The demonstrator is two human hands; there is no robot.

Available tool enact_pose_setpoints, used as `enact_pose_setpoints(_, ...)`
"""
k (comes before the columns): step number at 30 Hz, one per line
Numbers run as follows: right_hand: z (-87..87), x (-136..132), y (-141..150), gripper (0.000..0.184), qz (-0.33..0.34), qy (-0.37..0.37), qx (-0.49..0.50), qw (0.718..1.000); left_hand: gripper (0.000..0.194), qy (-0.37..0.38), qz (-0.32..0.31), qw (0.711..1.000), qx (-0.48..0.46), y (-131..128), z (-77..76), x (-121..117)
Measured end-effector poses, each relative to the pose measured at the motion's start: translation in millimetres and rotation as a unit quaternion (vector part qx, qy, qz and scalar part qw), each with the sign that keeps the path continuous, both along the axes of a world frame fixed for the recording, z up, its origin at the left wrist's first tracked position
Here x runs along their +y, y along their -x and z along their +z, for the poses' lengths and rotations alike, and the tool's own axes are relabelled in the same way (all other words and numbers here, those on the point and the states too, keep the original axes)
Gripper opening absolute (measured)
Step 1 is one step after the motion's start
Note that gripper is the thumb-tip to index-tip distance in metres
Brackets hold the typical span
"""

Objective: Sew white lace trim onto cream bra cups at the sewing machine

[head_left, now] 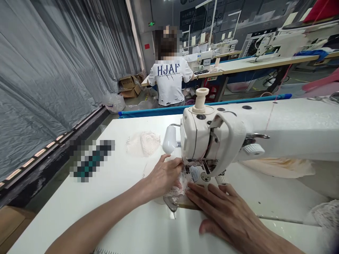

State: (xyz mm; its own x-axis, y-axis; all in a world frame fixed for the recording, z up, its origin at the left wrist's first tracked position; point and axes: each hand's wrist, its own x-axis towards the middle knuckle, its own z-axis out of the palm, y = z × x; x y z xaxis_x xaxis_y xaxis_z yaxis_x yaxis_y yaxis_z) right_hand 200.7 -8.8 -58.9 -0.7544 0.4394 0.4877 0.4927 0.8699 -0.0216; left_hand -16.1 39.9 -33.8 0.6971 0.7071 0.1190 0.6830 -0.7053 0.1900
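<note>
A white sewing machine (197, 134) stands over the table. Under its needle area lies a piece of white lace fabric (176, 191). My left hand (165, 176) is at the left of the presser foot, its fingers bent and closed on the lace; part of the fabric is hidden beneath it. My right hand (225, 208) lies palm down with its fingers stretched out, fingertips touching the right edge of the lace. Behind my left hand, a pale lace cup piece (150, 143) rests flat on the tabletop.
The white table (119, 218) carries a blurred-out dark object (92, 160) at left. Cream fabric (280, 167) lies behind the machine arm, and white lace (327, 213) is at far right. Ahead, a person in a white shirt (169, 81) sits at another sewing table.
</note>
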Motion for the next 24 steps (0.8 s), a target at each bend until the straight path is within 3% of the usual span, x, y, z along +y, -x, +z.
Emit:
enact_pose_setpoints(4, 2.1, 0.7, -0.4, 0.050, 0.015, -0.004, 0.004, 1.000, 0.015, 0.007, -0.012, 1.000, 0.007, 1.5, 1.7, 0.5)
enact_pose_setpoints(7, 3.6, 0.4, -3.0, 0.048, 0.019, 0.001, 0.007, 1.000, 0.008, -0.029, -0.005, 1.000, -0.005, -0.5, 2.3, -9.5)
enact_pose_setpoints(14, 4.0, -3.3, -6.5, 0.043, 0.014, 0.003, 0.040, 0.999, 0.018, -0.108, -0.048, 0.993, 0.023, -6.8, 4.3, -39.3)
enact_pose_setpoints(24, 4.9, -3.9, -6.5, 0.041, 0.013, 0.001, 0.027, 1.000, 0.019, -0.142, -0.053, 0.988, 0.037, -7.0, 4.5, -38.7)
